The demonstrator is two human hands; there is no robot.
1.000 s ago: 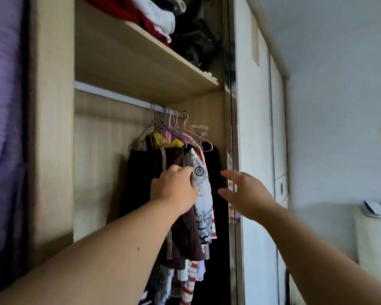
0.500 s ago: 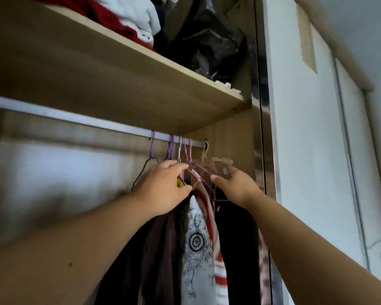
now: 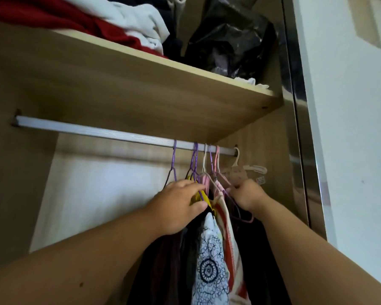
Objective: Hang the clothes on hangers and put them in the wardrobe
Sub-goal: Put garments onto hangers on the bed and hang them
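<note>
Your left hand [image 3: 180, 208] clutches the yellow garment [image 3: 199, 198] hanging from the rail [image 3: 97, 132]. The clothes [image 3: 209, 260] hang bunched at the rail's right end, inside the wardrobe [image 3: 141, 84]. Your right hand [image 3: 249, 194] curls its fingers round a hanger [image 3: 226, 181].

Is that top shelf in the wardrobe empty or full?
Full: red clothes, white clothes and a black bag crowd the shelf.

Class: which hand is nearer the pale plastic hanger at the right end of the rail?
Right. The right hand sits just below the pale plastic hanger; the left hand is further left, gripping a yellow garment.
</note>
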